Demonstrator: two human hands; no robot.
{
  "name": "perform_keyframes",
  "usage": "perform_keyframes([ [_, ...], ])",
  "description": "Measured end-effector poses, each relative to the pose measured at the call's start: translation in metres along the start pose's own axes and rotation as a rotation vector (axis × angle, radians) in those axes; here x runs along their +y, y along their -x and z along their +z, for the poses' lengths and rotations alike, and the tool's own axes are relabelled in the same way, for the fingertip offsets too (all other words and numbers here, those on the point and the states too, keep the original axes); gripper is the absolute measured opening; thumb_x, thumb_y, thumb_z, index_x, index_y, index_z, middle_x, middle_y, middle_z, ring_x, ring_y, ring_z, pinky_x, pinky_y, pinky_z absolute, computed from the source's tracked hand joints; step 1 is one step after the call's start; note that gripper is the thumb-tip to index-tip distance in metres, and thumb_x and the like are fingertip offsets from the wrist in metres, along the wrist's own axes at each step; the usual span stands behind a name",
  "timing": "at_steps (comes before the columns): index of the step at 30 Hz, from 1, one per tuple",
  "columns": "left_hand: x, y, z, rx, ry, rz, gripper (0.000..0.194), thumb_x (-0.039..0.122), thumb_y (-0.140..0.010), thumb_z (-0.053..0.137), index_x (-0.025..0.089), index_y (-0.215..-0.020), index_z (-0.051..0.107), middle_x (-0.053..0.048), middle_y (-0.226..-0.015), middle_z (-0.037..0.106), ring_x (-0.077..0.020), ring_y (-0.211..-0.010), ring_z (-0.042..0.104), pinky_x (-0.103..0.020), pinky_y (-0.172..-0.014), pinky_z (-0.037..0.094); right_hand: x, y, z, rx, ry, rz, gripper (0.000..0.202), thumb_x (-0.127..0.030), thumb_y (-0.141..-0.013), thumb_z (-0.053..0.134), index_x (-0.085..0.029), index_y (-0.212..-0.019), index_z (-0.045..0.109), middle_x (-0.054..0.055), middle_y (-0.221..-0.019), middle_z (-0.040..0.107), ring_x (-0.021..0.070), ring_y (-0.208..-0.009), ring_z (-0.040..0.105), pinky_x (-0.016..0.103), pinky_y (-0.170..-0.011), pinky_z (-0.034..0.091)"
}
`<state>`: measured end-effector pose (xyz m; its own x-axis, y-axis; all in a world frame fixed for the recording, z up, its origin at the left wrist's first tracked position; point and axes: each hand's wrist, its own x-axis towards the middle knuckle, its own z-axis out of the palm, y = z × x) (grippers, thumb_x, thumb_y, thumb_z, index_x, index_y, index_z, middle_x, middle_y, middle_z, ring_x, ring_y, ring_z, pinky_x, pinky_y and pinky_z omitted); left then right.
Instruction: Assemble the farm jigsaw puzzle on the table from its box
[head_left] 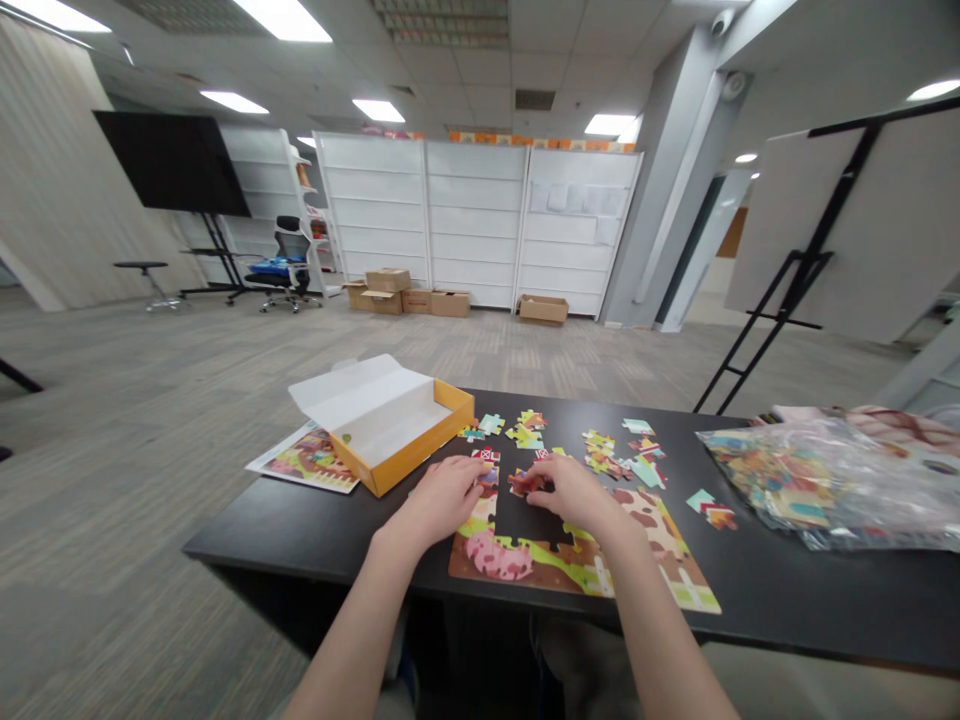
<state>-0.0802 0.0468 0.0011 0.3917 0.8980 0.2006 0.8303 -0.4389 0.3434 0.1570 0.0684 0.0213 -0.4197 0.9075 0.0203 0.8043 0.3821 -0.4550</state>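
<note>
A partly joined jigsaw puzzle (pixel 540 568) lies on the black table, with a dark gap in its middle. My left hand (pixel 448 497) rests at its upper left edge, fingertips on a purple and white part; whether it grips anything is hidden. Over the gap, my right hand (pixel 571 490) pinches a reddish-brown puzzle piece (pixel 519 484) between thumb and fingers. Loose pieces lie beyond the hands, among them a yellow-green cluster (pixel 528 430), a pale blue piece (pixel 491 424) and another group (pixel 600 452). Two joined pieces (pixel 712 510) sit to the right of the puzzle.
On the table's left stands an open yellow box (pixel 416 440) with a white flap, beside a printed picture sheet (pixel 309 462). A clear plastic bag (pixel 832 480) of pieces covers the right part of the black table (pixel 300 535). An easel stands behind on the right.
</note>
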Motion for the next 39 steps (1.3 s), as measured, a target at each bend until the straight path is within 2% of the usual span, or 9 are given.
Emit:
perform_keyframes([
  [4,0.003,0.001,-0.003,-0.004,-0.006,0.006,0.033,0.019,-0.095,0.051,0.023,-0.124,0.067,-0.008,-0.131,0.068,-0.0244,-0.125,0.059,-0.040,-0.111,0.043,0.001,0.000,0.001,0.007,0.056,0.058,0.018,-0.020,-0.078,0.072,-0.024,-0.095,0.077,0.004,-0.094,0.075,0.0206,-0.087,0.067,0.028,-0.073,0.044],
  [7,0.004,0.001,-0.004,-0.005,-0.013,0.009,0.033,0.018,-0.095,0.050,0.022,-0.123,0.067,-0.008,-0.130,0.068,-0.0251,-0.125,0.059,-0.041,-0.110,0.044,0.000,0.000,0.000,0.042,0.074,0.022,0.023,-0.018,-0.077,0.073,-0.021,-0.099,0.073,0.004,-0.095,0.074,0.0202,-0.086,0.065,0.027,-0.072,0.043],
  [11,0.004,0.001,-0.002,0.005,-0.012,0.010,0.032,0.019,-0.095,0.051,0.022,-0.122,0.067,-0.008,-0.129,0.068,-0.0257,-0.125,0.059,-0.042,-0.110,0.044,-0.004,0.000,0.001,0.060,0.012,-0.089,0.029,-0.015,-0.075,0.073,-0.020,-0.103,0.072,0.004,-0.097,0.070,0.0179,-0.084,0.062,0.027,-0.075,0.044],
  [15,0.002,0.001,0.000,0.001,-0.008,0.016,0.031,0.018,-0.094,0.051,0.022,-0.121,0.066,-0.009,-0.129,0.068,-0.0258,-0.125,0.058,-0.042,-0.111,0.043,-0.006,-0.002,0.008,0.046,-0.048,-0.170,0.035,-0.013,-0.077,0.071,-0.022,-0.110,0.075,0.006,-0.106,0.066,0.0179,-0.091,0.062,0.029,-0.087,0.046],
  [20,0.003,0.001,0.000,0.006,-0.031,0.021,0.030,0.019,-0.094,0.052,0.024,-0.119,0.067,-0.007,-0.128,0.069,-0.0253,-0.124,0.058,-0.042,-0.109,0.044,-0.005,-0.004,0.013,-0.018,-0.049,-0.164,0.036,-0.013,-0.083,0.066,-0.027,-0.114,0.077,0.008,-0.110,0.064,0.0198,-0.098,0.062,0.031,-0.093,0.046],
  [25,0.003,-0.003,0.004,0.021,0.017,0.107,0.034,0.013,-0.092,0.052,0.029,-0.114,0.072,0.000,-0.119,0.072,-0.0218,-0.121,0.058,-0.037,-0.108,0.045,-0.003,-0.004,0.011,-0.034,-0.039,-0.193,0.034,-0.013,-0.086,0.062,-0.029,-0.111,0.078,0.006,-0.111,0.065,0.0197,-0.100,0.063,0.030,-0.094,0.046],
  [32,0.003,-0.008,0.008,0.022,0.073,0.156,0.030,0.014,-0.091,0.053,0.027,-0.104,0.076,-0.003,-0.108,0.075,-0.0216,-0.109,0.063,-0.033,-0.103,0.047,-0.004,-0.004,0.011,-0.021,-0.067,-0.228,0.032,-0.013,-0.086,0.061,-0.027,-0.108,0.078,0.006,-0.111,0.067,0.0197,-0.099,0.064,0.030,-0.092,0.047],
  [35,0.009,-0.006,0.005,0.038,0.071,0.155,0.021,0.019,-0.092,0.057,0.025,-0.099,0.076,-0.003,-0.102,0.074,-0.0219,-0.106,0.063,-0.033,-0.100,0.048,0.008,-0.004,0.002,0.045,-0.070,-0.182,0.029,-0.016,-0.085,0.062,-0.023,-0.109,0.077,0.007,-0.109,0.069,0.0194,-0.094,0.065,0.030,-0.087,0.049],
  [39,0.020,-0.005,0.003,0.044,0.002,0.058,0.012,0.024,-0.093,0.060,0.022,-0.091,0.071,-0.006,-0.103,0.071,-0.0235,-0.103,0.063,-0.033,-0.091,0.050,0.038,-0.002,-0.014,0.224,0.042,0.033,0.026,-0.023,-0.090,0.058,-0.019,-0.109,0.075,0.011,-0.109,0.071,0.0230,-0.093,0.068,0.034,-0.086,0.050],
])
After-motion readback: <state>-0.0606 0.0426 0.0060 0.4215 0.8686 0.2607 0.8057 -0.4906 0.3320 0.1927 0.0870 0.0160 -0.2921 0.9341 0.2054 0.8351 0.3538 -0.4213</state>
